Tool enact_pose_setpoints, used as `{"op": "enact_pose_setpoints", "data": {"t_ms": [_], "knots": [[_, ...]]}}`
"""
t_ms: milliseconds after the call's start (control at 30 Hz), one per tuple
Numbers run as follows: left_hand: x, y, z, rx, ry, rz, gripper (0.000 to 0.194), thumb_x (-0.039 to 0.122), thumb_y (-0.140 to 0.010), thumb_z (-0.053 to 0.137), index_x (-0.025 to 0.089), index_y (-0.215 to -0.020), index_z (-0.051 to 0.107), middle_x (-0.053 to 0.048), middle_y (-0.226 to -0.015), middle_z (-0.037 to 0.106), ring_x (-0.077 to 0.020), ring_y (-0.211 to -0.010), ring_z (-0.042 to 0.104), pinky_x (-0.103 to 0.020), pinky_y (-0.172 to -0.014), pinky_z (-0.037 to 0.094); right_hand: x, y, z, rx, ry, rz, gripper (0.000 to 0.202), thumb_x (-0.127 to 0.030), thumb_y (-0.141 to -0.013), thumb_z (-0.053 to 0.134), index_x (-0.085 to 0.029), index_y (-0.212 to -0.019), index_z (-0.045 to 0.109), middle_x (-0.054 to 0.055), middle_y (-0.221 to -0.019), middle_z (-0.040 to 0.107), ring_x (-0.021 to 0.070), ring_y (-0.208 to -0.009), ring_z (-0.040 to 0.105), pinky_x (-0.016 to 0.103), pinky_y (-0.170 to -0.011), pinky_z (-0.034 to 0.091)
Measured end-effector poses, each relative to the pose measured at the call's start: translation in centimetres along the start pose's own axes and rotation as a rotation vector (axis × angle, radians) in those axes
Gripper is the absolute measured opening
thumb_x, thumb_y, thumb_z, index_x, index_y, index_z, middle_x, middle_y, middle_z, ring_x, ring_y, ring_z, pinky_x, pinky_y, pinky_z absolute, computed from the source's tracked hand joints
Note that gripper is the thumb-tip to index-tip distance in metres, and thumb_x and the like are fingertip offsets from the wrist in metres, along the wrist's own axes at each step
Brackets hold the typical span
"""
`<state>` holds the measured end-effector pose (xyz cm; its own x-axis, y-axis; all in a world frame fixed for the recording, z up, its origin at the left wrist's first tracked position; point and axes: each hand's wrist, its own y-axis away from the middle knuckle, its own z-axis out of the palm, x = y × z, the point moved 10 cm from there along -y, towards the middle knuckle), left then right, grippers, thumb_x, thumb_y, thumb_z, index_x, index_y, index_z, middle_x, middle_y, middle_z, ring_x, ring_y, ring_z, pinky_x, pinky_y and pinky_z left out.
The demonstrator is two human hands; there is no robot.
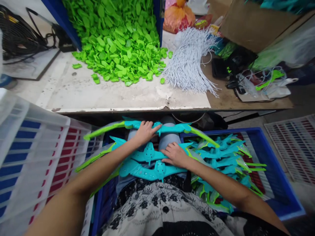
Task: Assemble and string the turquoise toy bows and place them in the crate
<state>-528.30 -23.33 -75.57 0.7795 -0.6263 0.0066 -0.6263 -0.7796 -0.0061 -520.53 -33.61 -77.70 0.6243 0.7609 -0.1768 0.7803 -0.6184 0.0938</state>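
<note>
Bare arms (108,167) reach forward, the left grip (145,133) farther out, the right grip (176,154) nearer, backs upward, fingers (166,152) bent.

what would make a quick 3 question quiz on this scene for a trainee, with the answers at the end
1. Multiple choice: seen from the camera, where does the bundle of white cords lie relative to the heap of green pieces?
a) left of it
b) right of it
c) on top of it

2. True or false: the left hand is on the turquoise bow-shaped piece nearest the table.

3. Fill in: the blue crate at the right holds more ____.

Key: 1 b; 2 true; 3 bow-shaped pieces.
</note>
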Motion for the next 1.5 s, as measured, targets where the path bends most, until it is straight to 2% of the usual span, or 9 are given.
{"op": "enact_pose_setpoints", "data": {"t_ms": [167, 233, 367, 500, 667, 967, 1167, 1333, 1500], "knots": [[0.0, 0.7, 2.4, -0.124, 0.103, -0.050, 0.073, 0.056, -0.089, 0.037, 0.017, -0.147, 0.019, -0.018, -0.098, 0.064, -0.0325, -0.096, 0.057, -0.042, -0.083, 0.037, 2.2, -0.6, -2.9, -0.102, -0.096, -0.123, 0.043, -0.055, -0.089, 0.045, -0.020, -0.093, 0.068, 0.006, -0.077, 0.064, 0.0195, -0.083, 0.050, 0.033, -0.074, 0.033], [-1.1, 0.0, 3.3, -0.217, 0.232, -0.144, 0.079, 0.056, -0.088, 0.039, 0.009, -0.147, 0.014, -0.020, -0.097, 0.066, -0.0327, -0.095, 0.061, -0.039, -0.079, 0.041, 5.3, -3.8, -7.0, 0.033, -0.080, -0.027, 0.043, -0.048, -0.093, 0.039, -0.018, -0.086, 0.069, 0.007, -0.079, 0.065, 0.0187, -0.080, 0.050, 0.033, -0.074, 0.034], [-2.5, -1.4, 4.7, -0.334, 0.442, -0.274, 0.085, 0.063, -0.082, 0.045, 0.009, -0.143, 0.023, -0.022, -0.110, 0.064, -0.0352, -0.103, 0.061, -0.036, -0.076, 0.045, 13.4, -12.2, -16.8, 0.435, 0.147, 0.314, 0.035, -0.028, -0.094, 0.035, -0.014, -0.110, 0.063, 0.015, -0.113, 0.060, 0.0260, -0.102, 0.046, 0.039, -0.087, 0.034], [-3.2, -1.5, 4.7, -0.313, 0.473, -0.333, 0.077, 0.063, -0.079, 0.049, 0.013, -0.136, 0.032, -0.020, -0.111, 0.065, -0.0355, -0.105, 0.061, -0.036, -0.077, 0.046, 18.9, -19.9, -19.4, 0.346, 0.290, 0.462, 0.035, -0.015, -0.088, 0.038, -0.008, -0.113, 0.061, 0.018, -0.118, 0.058, 0.0317, -0.111, 0.041, 0.045, -0.089, 0.032], [-3.5, -1.2, 4.9, -0.329, 0.511, -0.357, 0.074, 0.064, -0.077, 0.051, 0.016, -0.131, 0.037, -0.018, -0.109, 0.066, -0.0346, -0.104, 0.062, -0.035, -0.076, 0.046, 19.9, -21.7, -19.0, 0.283, 0.271, 0.492, 0.030, -0.012, -0.086, 0.040, -0.006, -0.094, 0.068, 0.020, -0.099, 0.063, 0.0301, -0.105, 0.048, 0.041, -0.088, 0.034], [-3.8, -2.6, 4.8, -0.372, 0.610, -0.320, 0.070, 0.058, -0.071, 0.060, 0.012, -0.122, 0.044, -0.020, -0.110, 0.064, -0.0352, -0.101, 0.061, -0.035, -0.074, 0.045, 17.4, -15.5, -17.3, 0.606, -0.160, 0.288, 0.013, -0.029, -0.078, 0.063, -0.017, -0.082, 0.064, 0.006, -0.091, 0.066, 0.0204, -0.090, 0.056, 0.035, -0.089, 0.038], [-3.6, -3.7, 5.4, -0.356, 1.174, -0.198, 0.047, 0.055, -0.072, 0.057, 0.014, -0.096, 0.058, -0.005, -0.090, 0.064, -0.0177, -0.078, 0.058, -0.025, -0.065, 0.042, 13.3, -11.6, -17.1, 0.667, -0.251, 0.165, 0.016, -0.032, -0.082, 0.061, -0.018, -0.090, 0.063, 0.006, -0.102, 0.067, 0.0206, -0.102, 0.056, 0.036, -0.093, 0.038], [-4.2, -3.8, 6.9, -0.411, 1.482, -0.358, 0.048, 0.064, -0.069, 0.059, 0.016, -0.072, 0.057, 0.004, -0.055, 0.043, -0.0099, -0.052, 0.037, -0.024, -0.051, 0.031, 6.9, -7.3, -10.0, 0.519, -0.329, 0.025, 0.021, -0.037, -0.085, 0.059, -0.019, -0.094, 0.065, 0.007, -0.108, 0.067, 0.0203, -0.102, 0.055, 0.037, -0.090, 0.042], [-3.8, -3.8, 7.3, -0.453, 1.592, -0.442, 0.050, 0.066, -0.067, 0.061, 0.017, -0.065, 0.054, 0.004, -0.054, 0.043, -0.0104, -0.052, 0.038, -0.025, -0.053, 0.032, 6.7, -6.5, -4.7, 0.444, -0.290, 0.097, 0.023, -0.036, -0.087, 0.056, -0.020, -0.098, 0.067, 0.007, -0.112, 0.066, 0.0219, -0.107, 0.051, 0.041, -0.092, 0.042]]}}
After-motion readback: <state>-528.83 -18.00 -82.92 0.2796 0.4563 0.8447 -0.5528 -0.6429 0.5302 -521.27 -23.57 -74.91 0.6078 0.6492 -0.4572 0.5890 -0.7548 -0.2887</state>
